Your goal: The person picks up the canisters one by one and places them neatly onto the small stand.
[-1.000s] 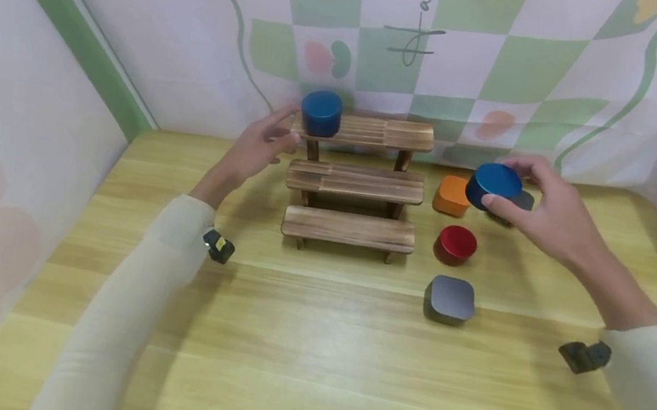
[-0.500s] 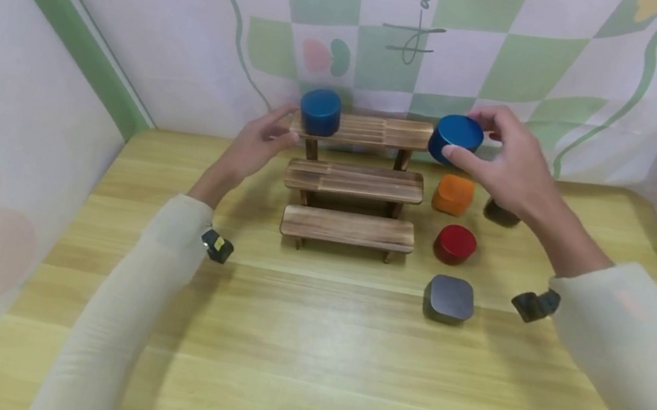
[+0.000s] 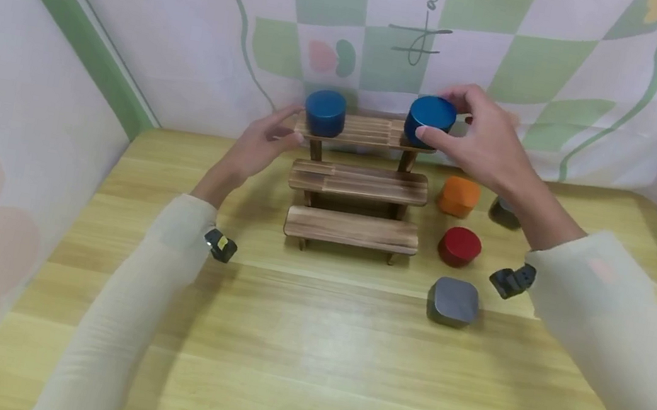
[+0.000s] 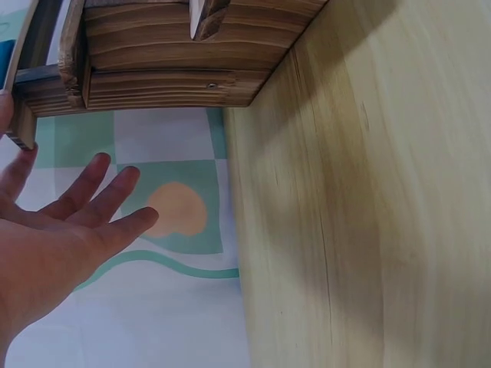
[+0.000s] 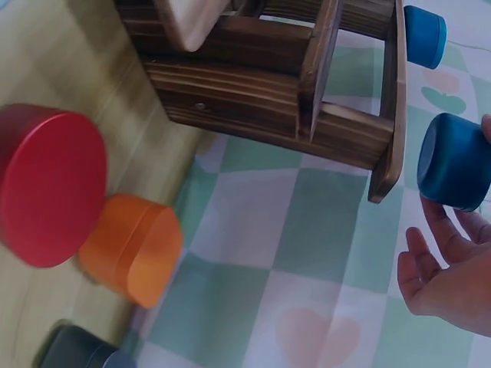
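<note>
My right hand [image 3: 483, 140] grips a round blue tin [image 5: 453, 162] between thumb and fingers. In the right wrist view a gap shows between this tin and the top plank of a three-tier wooden rack [image 3: 352, 229], near its right end. Another round blue tin [image 3: 325, 113] stands on the left end of that plank. At the same end my left hand [image 3: 254, 146] pinches the plank's edges with thumb and index finger. Its other fingers are spread and straight [image 4: 69, 238].
Right of the rack on the wooden table [image 3: 302, 373] stand an orange tin [image 3: 459, 197], a red round tin [image 3: 459, 246] and a grey square tin [image 3: 453, 301]. A dark tin [image 3: 504, 213] is partly hidden by the right forearm. A checkered cloth [image 3: 390, 57] hangs behind.
My right hand has carried the blue tin left and up, from beside the rack to over the right end of the top plank. The left hand stays at the rack.
</note>
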The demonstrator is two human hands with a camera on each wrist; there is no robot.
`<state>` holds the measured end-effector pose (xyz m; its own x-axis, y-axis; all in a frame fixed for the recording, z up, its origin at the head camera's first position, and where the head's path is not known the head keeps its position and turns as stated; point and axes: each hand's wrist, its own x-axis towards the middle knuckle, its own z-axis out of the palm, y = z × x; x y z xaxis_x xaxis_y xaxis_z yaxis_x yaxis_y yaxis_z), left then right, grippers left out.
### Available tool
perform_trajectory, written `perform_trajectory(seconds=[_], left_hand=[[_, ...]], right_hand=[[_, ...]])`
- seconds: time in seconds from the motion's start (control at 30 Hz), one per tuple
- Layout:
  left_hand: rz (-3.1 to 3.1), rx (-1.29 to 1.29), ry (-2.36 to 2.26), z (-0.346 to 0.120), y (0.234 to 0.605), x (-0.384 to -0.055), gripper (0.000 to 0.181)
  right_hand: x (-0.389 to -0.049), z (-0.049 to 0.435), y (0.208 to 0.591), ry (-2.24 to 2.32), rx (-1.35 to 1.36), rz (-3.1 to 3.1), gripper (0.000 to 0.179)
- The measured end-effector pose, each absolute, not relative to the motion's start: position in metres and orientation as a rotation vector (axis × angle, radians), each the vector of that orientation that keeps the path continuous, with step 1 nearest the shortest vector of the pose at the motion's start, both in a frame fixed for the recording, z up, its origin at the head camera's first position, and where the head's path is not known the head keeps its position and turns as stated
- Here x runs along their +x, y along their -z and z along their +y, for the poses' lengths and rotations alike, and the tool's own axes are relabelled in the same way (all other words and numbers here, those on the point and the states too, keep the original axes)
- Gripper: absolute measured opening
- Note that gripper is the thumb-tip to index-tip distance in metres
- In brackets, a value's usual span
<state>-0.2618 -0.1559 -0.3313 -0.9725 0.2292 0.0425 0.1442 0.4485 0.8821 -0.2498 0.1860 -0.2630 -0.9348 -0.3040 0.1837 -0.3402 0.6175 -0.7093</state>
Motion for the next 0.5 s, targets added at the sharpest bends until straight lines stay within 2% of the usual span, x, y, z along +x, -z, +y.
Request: perform_trajectory(seconds=[0.5], left_hand=[[2.615,0.328,-1.564,-0.157,0.329,-0.26,0.064]], right_hand=[[-0.263,0.162,0.26,-1.225,0.513,-2.843,0.07]])
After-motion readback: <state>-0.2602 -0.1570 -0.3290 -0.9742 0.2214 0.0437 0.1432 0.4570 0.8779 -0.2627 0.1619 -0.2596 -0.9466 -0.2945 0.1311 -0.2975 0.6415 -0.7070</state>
